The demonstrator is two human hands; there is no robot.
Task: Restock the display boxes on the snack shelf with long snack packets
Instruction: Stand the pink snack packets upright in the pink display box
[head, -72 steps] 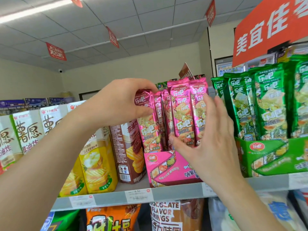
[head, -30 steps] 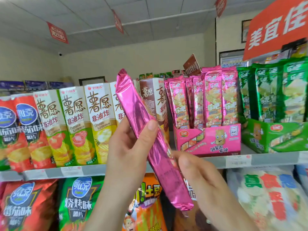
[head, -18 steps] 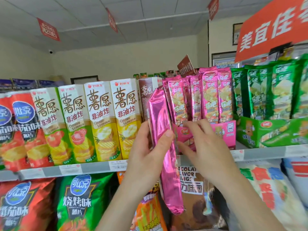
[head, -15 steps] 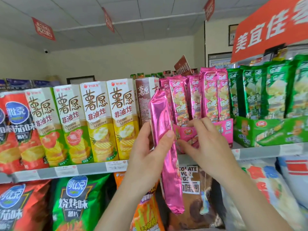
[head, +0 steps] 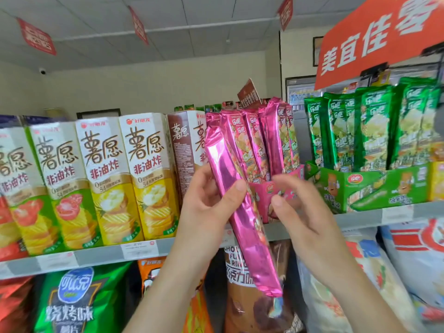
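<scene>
Packet in hand, not yet boxed. Left hand (head: 206, 207) grasps one long pink packet (head: 242, 212) at mid-length, thumb across its plain foil face; packet tilts, top end leaning left, bottom end hanging below the shelf edge (head: 101, 257). Landmark: pink display box (head: 262, 195) on that shelf. Held packet sits in front of the box and slightly left of it, upper end level with the packets already standing (head: 276, 140) inside.

Right hand (head: 295, 212) is released, fingers loosely curled, empty, just in front of the box's front wall; blurred, so contact with the box cannot be told.

Step, as judged: insertion. Next move likely calls for raising the packet until its bottom end clears the front wall, squaring it upright, then sliding it down into a gap at the box's left side, right hand parting the row.

Around: brown carton (head: 186, 150) close against the box's left, white-and-yellow cartons (head: 149, 179) beyond. Green display box (head: 374, 188) to its right. Large snack bags below the shelf.

In the way: the tight standing row and the brown carton crowding the left.
</scene>
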